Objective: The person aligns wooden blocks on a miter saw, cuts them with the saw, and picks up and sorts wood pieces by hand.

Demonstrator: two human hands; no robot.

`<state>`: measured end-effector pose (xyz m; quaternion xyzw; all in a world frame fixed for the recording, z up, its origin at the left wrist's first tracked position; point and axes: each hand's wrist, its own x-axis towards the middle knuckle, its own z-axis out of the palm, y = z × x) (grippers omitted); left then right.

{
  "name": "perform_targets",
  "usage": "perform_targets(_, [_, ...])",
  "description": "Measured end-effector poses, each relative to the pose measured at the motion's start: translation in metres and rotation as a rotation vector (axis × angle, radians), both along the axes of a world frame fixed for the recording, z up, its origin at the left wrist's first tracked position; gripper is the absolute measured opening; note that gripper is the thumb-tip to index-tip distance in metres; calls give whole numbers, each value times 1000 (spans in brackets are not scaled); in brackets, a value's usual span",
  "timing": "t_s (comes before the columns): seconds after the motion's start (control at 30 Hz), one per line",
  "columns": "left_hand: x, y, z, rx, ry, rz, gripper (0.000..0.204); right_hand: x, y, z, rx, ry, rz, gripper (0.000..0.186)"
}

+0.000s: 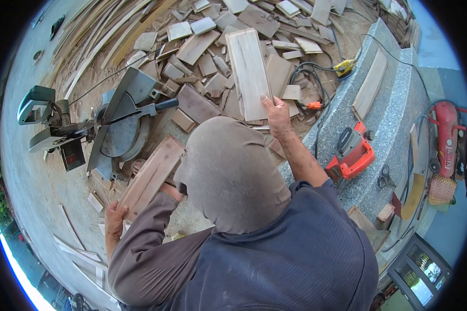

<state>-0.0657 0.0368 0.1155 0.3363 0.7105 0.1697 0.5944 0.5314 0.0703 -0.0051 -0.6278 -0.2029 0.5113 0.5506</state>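
grip nearly closed, the right hand (pixel 278 116) pinches a pale board (pixel 249 70) while the left hand (pixel 114 218) clasps a brown board (pixel 153 175).

One board (pixel 248 72) is over offcuts (pixel 215 84), right of the saw (pixel 129 101), left of steps (pixel 343 110).

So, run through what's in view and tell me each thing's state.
Left hand: closed on the brown plank.
Right hand: closed on the pale board.
Brown plank: held at one end.
Pale board: held near its lower end.
Orange power tool: unheld, on the granite steps; running or not, can't tell.
Power saw: unheld; running or not, can't tell.
Wood offcuts: loosely heaped.
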Motion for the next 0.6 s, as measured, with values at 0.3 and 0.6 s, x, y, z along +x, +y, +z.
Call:
perform_targets(0.3, [-9, 2, 9, 96, -14, -128, 39, 17, -14, 68, 282, 390, -109, 22])
perform_targets(0.6, [-107, -50, 96, 167, 326, -181, 56, 35, -3, 106, 452, 341, -50, 30])
